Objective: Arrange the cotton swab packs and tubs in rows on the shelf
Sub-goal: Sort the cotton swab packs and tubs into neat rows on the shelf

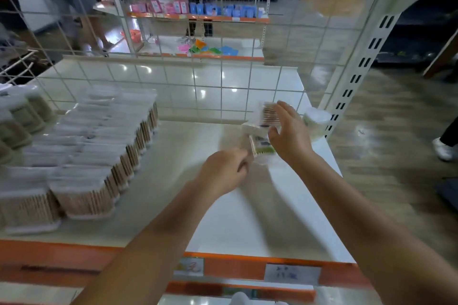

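Our left hand (224, 172) pinches the near end of a swab pack (262, 147) — our right hand (288, 131) spread just beside it. The finished rows (99, 156) lie well left, long axes running front-to-back

Shelf (235, 218): smooth white board, glossy enough to mirror ceiling lights; front edge strip (235, 268) orange with paper labels. Back grid (198, 74): thin white-coated metal wire. Slotted upright (357, 79): white painted metal. Swab packs (84, 195): clear glossy plastic over pale wooden sticks. Round tub (316, 122): translucent plastic. Floor (386, 116): polished, wood-grain, reflective.
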A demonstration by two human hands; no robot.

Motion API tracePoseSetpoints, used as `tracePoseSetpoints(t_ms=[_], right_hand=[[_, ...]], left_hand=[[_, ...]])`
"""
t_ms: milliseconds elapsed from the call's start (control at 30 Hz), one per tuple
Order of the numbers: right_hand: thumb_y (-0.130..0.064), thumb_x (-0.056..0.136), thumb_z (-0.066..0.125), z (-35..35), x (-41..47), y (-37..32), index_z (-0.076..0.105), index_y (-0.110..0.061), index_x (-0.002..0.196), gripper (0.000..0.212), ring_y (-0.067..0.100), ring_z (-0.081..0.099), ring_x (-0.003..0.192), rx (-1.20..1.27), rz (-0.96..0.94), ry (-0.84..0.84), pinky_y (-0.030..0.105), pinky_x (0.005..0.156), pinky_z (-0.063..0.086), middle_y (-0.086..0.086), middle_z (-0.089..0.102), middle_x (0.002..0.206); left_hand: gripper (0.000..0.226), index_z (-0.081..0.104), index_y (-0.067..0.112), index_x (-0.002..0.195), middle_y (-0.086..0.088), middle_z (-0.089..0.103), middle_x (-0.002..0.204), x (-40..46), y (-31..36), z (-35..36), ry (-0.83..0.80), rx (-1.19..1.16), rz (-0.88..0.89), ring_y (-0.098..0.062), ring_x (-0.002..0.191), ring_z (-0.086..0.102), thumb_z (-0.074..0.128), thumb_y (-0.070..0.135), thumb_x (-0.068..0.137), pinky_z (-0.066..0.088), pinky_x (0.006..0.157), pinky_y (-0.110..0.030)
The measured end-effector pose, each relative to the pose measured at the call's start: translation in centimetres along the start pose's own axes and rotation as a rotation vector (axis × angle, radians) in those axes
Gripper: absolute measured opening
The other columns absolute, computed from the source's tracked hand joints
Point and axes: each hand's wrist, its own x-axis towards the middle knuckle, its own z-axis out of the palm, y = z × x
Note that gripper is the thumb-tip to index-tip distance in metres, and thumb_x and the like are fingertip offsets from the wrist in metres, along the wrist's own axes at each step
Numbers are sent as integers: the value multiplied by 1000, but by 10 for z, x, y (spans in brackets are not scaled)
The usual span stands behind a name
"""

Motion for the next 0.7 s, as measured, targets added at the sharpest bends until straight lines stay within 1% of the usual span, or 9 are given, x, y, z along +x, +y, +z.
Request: tracePoseSetpoints(t_ms=[67, 133, 200, 300, 400, 500, 567, 700], right_hand=[[-4, 88, 47, 2, 10, 4, 31, -9, 142, 57, 20, 14, 142, -84, -10, -61, 31, 114, 16, 5, 21, 153], [-5, 87, 48, 4, 17, 10, 26, -9, 144, 62, 21, 11, 142, -144, -26, -106, 34, 115, 14, 6, 19, 154], [-4, 84, 50, 7, 22, 14, 28, -7, 143, 63, 24, 16, 140, -177, -61, -110, 32, 113, 16, 9, 26, 151], [-5, 80, 55, 8, 27, 17, 31, -6, 141, 65, 24, 21, 136, -203, -100, -108, 32, 109, 20, 9, 32, 146], [-4, 79, 57, 9, 30, 23, 26, -8, 143, 71, 24, 18, 138, -207, -98, -150, 35, 109, 21, 8, 29, 148], [0, 76, 56, 14, 30, 27, 20, -10, 145, 78, 25, 14, 139, -218, -76, -178, 40, 111, 23, 7, 24, 150], [0, 76, 57, 17, 31, 28, 22, -9, 144, 77, 26, 16, 137, -216, -80, -164, 41, 109, 26, 8, 27, 148], [3, 79, 51, 15, 29, 26, 27, -9, 143, 69, 29, 27, 128, -229, -102, -119, 35, 102, 27, 10, 36, 141]], left_hand=[[33, 60, 12, 109, -7, 63, 105, 0, -2, 6, 30, -32, 12, -29, 96, 57, 39, 25, 86, 47, 79, -39], [32, 62, 12, 112, -9, 64, 105, -1, -5, 9, 83, -70, 27, -29, 98, 57, 42, 21, 88, 47, 80, -38], [35, 64, 9, 111, -11, 66, 103, -3, -9, 11, 133, -98, 41, -30, 97, 59, 42, 19, 86, 49, 80, -39], [38, 67, 6, 104, -11, 68, 95, -4, -13, 15, 152, -116, 61, -30, 89, 63, 38, 18, 82, 53, 75, -39], [37, 69, 6, 96, -9, 69, 88, -4, -16, 19, 167, -131, 93, -28, 80, 65, 37, 18, 81, 55, 69, -36], [28, 69, 6, 96, -8, 70, 91, -3, -15, 20, 192, -135, 114, -27, 82, 65, 47, 10, 80, 54, 71, -33], [28, 69, 6, 96, -8, 70, 92, -3, -15, 20, 200, -129, 125, -27, 83, 65, 46, 10, 80, 54, 73, -33], [40, 69, 8, 95, -6, 69, 88, -2, -16, 19, 228, -122, 165, -26, 80, 64, 34, 19, 79, 54, 68, -33]])
